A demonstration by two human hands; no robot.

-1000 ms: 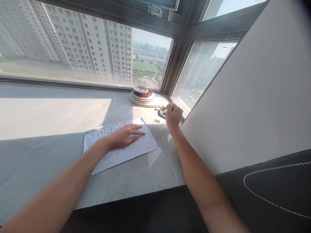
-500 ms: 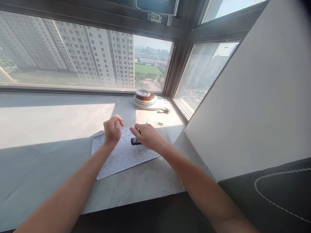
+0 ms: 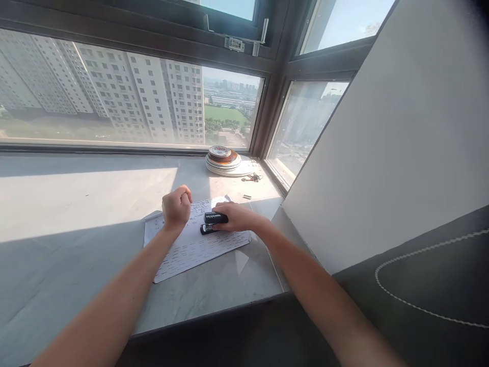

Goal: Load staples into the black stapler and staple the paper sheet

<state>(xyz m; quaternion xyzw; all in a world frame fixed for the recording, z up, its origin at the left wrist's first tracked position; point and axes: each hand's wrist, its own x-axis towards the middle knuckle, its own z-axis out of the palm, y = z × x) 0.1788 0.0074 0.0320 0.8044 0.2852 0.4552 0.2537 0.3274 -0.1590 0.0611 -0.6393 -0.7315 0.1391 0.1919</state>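
A printed paper sheet (image 3: 193, 247) lies on the grey stone windowsill (image 3: 76, 244). My right hand (image 3: 236, 216) is closed around a small black stapler (image 3: 213, 222) that rests on the sheet near its far edge. My left hand (image 3: 175, 206) hovers just left of the stapler over the top of the sheet, its fingers curled into a loose fist; I cannot make out anything in it.
A stack of decorated plates (image 3: 224, 160) stands in the far corner by the window frame, with a small bunch of keys (image 3: 252, 177) and a tiny dark piece (image 3: 246, 196) beside it. A white wall panel (image 3: 382, 142) slants in at the right.
My right hand took the stapler from near the plates and brought it onto the sheet. My left hand lifted from lying flat on the paper and curled into a fist.
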